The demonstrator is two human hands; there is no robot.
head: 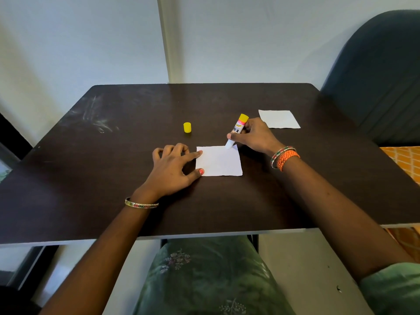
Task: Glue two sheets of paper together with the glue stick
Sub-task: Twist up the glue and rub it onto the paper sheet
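- Under the right grip (251,135), curled round the glue stick (236,130), the tip meets the paper (219,161).
- Left grip (175,165), fingers straight, pins one edge; a hard stroke could wrinkle the loose corner.

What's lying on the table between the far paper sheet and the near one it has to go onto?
Nothing lies there except the right hand holding the yellow-ended glue stick, between the far white paper sheet and the near one.
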